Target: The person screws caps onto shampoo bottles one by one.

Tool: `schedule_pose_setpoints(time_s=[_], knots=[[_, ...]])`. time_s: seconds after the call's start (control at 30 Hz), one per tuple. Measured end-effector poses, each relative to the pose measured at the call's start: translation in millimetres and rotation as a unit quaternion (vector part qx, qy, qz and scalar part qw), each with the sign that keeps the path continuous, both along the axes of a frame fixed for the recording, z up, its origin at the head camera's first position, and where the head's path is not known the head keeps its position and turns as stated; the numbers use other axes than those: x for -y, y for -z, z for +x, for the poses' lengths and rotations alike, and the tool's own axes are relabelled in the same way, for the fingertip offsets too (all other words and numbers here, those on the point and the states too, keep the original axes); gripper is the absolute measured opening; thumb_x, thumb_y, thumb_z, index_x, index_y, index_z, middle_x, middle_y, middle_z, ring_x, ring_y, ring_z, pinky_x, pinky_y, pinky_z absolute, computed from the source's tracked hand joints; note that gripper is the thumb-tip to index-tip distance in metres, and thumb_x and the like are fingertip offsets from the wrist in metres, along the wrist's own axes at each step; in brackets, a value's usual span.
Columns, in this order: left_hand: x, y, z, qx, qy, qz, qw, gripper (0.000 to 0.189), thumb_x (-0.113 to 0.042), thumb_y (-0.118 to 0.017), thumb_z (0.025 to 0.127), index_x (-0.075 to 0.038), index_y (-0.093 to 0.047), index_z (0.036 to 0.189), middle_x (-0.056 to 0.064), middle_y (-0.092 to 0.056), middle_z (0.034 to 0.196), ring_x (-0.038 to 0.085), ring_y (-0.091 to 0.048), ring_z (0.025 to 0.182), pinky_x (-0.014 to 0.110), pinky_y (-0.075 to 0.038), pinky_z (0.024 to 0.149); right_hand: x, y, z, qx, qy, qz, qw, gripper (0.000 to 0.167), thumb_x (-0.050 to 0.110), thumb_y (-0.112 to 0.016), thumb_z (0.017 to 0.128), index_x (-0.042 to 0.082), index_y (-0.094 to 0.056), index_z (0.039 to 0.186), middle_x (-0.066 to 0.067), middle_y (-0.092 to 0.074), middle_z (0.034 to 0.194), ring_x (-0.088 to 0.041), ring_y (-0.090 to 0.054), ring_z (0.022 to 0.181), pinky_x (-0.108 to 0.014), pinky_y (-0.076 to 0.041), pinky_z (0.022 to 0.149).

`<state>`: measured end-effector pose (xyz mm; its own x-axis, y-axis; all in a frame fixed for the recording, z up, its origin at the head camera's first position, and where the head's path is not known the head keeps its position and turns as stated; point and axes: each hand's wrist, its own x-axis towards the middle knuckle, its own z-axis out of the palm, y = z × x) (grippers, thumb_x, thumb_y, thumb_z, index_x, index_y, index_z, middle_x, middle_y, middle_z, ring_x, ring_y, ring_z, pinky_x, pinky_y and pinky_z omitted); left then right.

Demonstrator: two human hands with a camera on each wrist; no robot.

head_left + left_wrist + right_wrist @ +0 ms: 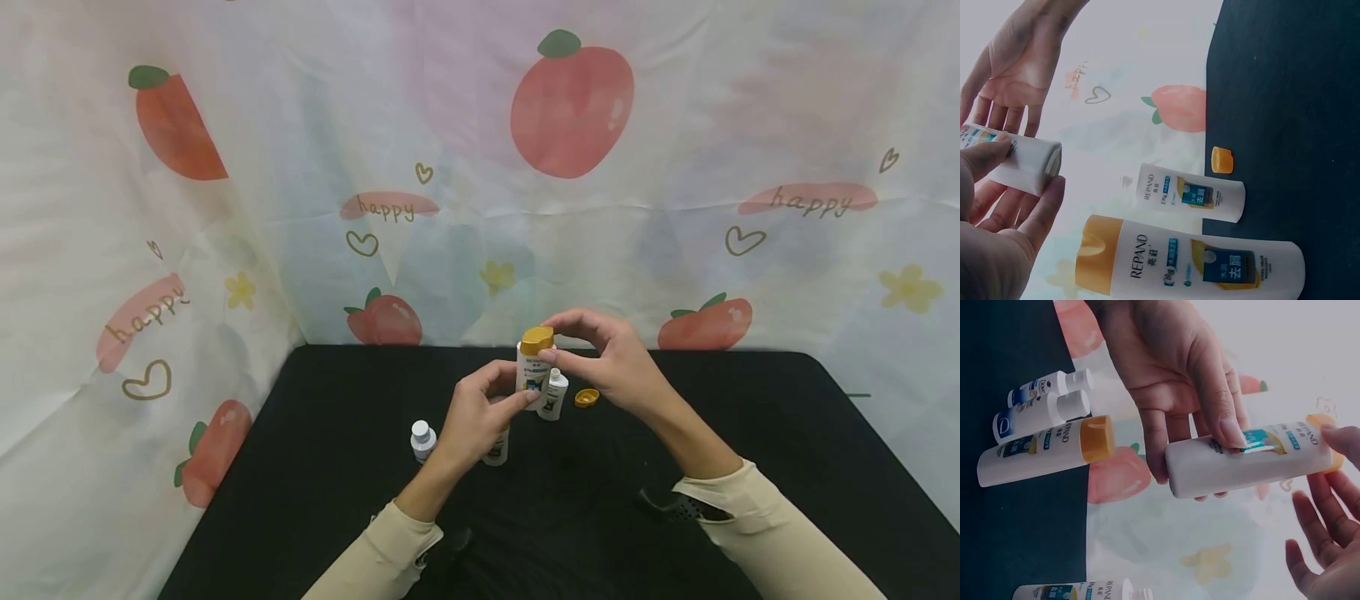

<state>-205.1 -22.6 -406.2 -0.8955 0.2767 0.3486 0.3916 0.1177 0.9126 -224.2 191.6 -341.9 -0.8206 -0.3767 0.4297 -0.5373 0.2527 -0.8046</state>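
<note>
A white shampoo bottle (pixel 531 379) with an orange flip cap (pixel 537 340) is held upright above the table. My left hand (pixel 474 415) grips its body low down, thumb across the label. With thumb and fingers, my right hand (pixel 617 360) pinches the orange cap at the top. In the right wrist view the cap (pixel 1327 434) sits on the bottle's end. Behind the held bottle stands an uncapped shampoo bottle (pixel 553 398) with a bare white neck. A loose orange cap (pixel 587 398) lies to its right.
Another shampoo bottle (pixel 1038 450) with an orange cap stands left of the uncapped one, largely hidden by my left hand in the head view. Two white-capped bottles (pixel 1038 415) stand beside it. The black table (pixel 345 500) ends at a printed cloth backdrop (pixel 465 125).
</note>
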Motion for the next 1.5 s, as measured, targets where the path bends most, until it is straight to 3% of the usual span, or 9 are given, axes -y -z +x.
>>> schedule_pose_setpoints(time_s=[0.6, 0.87, 1.2, 1.5], knots=[[0.6, 0.9, 0.8, 0.009, -0.006, 0.001, 0.9999, 0.027, -0.016, -0.079, 0.090, -0.011, -0.071, 0.115, 0.006, -0.073, 0.109, 0.017, -0.070, 0.101, 0.027, -0.059, 0.083, 4.0, 3.8, 4.2, -0.012, 0.044, 0.008, 0.9989, 0.027, 0.015, -0.080, 0.089, 0.018, -0.071, 0.115, 0.004, -0.071, 0.110, -0.013, -0.060, 0.115, -0.041, -0.044, 0.104], [0.0, 0.4, 1.3, -0.002, -0.015, -0.002, 0.9999, 0.027, -0.015, -0.080, 0.089, -0.011, -0.071, 0.114, 0.005, -0.073, 0.108, 0.017, -0.070, 0.099, 0.029, -0.060, 0.082, 6.1, 3.5, 5.9, -0.011, 0.053, 0.005, 0.9985, 0.027, 0.015, -0.081, 0.088, 0.016, -0.071, 0.113, 0.004, -0.071, 0.109, -0.013, -0.060, 0.114, -0.028, -0.047, 0.097], [-0.9, 0.8, 1.3, -0.008, -0.019, 0.000, 0.9998, 0.026, -0.016, -0.082, 0.088, -0.011, -0.072, 0.111, 0.005, -0.073, 0.106, 0.017, -0.070, 0.099, 0.030, -0.060, 0.083, 7.9, 3.3, 7.1, -0.028, 0.053, -0.005, 0.9982, 0.025, 0.011, -0.082, 0.087, 0.015, -0.071, 0.108, 0.003, -0.070, 0.109, -0.014, -0.061, 0.110, -0.025, -0.048, 0.096], [-3.8, 3.6, 0.5, -0.019, -0.026, 0.008, 0.9994, 0.023, -0.013, -0.082, 0.087, -0.011, -0.071, 0.107, 0.003, -0.073, 0.104, 0.013, -0.070, 0.096, 0.037, -0.061, 0.082, 9.5, 5.2, 5.9, -0.040, 0.055, -0.018, 0.9976, 0.021, 0.007, -0.082, 0.086, 0.013, -0.071, 0.104, -0.001, -0.070, 0.105, -0.014, -0.062, 0.105, -0.024, -0.050, 0.092]])
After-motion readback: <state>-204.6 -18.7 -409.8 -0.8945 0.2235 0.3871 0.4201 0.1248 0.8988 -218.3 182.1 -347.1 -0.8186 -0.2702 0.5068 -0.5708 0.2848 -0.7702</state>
